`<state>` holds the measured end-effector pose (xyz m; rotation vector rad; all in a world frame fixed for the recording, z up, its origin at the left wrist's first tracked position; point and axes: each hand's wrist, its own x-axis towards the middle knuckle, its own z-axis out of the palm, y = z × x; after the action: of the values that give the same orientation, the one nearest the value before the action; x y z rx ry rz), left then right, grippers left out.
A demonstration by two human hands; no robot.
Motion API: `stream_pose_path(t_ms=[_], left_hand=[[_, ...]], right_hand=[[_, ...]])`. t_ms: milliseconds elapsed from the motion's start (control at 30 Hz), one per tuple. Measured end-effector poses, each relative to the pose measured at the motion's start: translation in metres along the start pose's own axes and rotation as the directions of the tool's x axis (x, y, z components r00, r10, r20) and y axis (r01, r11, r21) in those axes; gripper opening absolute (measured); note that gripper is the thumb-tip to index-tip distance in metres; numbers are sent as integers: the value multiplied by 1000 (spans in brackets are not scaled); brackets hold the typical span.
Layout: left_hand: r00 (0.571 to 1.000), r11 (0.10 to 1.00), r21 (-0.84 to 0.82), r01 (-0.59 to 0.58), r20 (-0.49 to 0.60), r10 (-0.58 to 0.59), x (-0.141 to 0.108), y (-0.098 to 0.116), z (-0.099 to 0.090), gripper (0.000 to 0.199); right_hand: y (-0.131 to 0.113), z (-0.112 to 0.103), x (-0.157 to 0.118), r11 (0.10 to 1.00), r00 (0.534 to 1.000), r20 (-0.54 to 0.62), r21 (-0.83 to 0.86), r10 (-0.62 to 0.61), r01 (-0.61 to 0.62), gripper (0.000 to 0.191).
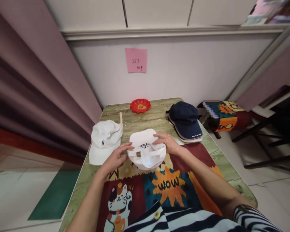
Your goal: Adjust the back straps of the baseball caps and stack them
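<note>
A white baseball cap (147,158) with dark "CK" lettering sits in front of me, its back strap and metal buckle toward me and its brim pointing away. My left hand (116,158) grips its left side, fingers along the rim. On the other side, my right hand (168,143) holds the cap where brim and crown meet. Left of it lies another white cap (106,138) with a small dark polo-player emblem, its strap end sticking up. A navy cap (185,117) rests at the right on top of a paler cap, of which only the brim edge shows.
A red scalloped dish (140,105) stands at the back of the green wood-patterned table (120,108). A colourful cloth (169,183) covers the near part. Behind is a wall with a pink note (136,60). A curtain (45,64) hangs left; a dark chair (268,129) stands right.
</note>
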<state>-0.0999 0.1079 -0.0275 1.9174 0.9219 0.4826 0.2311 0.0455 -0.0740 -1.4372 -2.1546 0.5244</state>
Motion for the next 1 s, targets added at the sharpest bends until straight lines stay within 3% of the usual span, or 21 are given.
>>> stream_pose_path(t_ms=[67, 167, 267, 367, 500, 567, 633, 767, 900, 1000], left_hand=[[996, 996, -83, 25, -84, -32, 0, 0, 6, 27], [982, 940, -341, 29, -167, -91, -1, 14, 10, 34], [960, 820, -570, -49, -255, -120, 1, 34, 11, 44], [933, 674, -728, -122, -317, -173, 6, 50, 22, 48], [904, 429, -897, -110, -269, -331, 3, 51, 59, 45], [905, 285, -957, -58, -170, -389, -3, 45, 81, 46], [913, 197, -980, 29, -54, -404, -10, 40, 100, 45], [900, 177, -980, 97, 10, -436, -15, 35, 114, 36], [863, 138, -990, -23, -89, -497, -8, 27, 106, 25], [820, 122, -987, -102, -153, -551, -1, 23, 104, 26]], right_hand=[[-8, -8, 3, 995, 998, -68, 104, 2, 5, 19], [-26, -34, 4, 954, 981, -194, 298, 33, 26, 21], [-46, -59, -3, 893, 955, -264, 450, 133, 0, 24], [-60, -68, -13, 824, 934, -228, 556, 276, -108, 34], [-65, -55, -24, 575, 879, -67, 779, 473, -250, 49], [-63, -45, -27, 447, 832, -4, 845, 555, -294, 52], [-59, -37, -29, 372, 789, 17, 875, 615, -309, 54], [-52, -25, -36, 263, 764, 19, 933, 645, -245, 47], [-61, -3, -55, 189, 741, 68, 947, 668, -258, 49], [-79, 18, -73, 72, 815, 210, 953, 539, -293, 42]])
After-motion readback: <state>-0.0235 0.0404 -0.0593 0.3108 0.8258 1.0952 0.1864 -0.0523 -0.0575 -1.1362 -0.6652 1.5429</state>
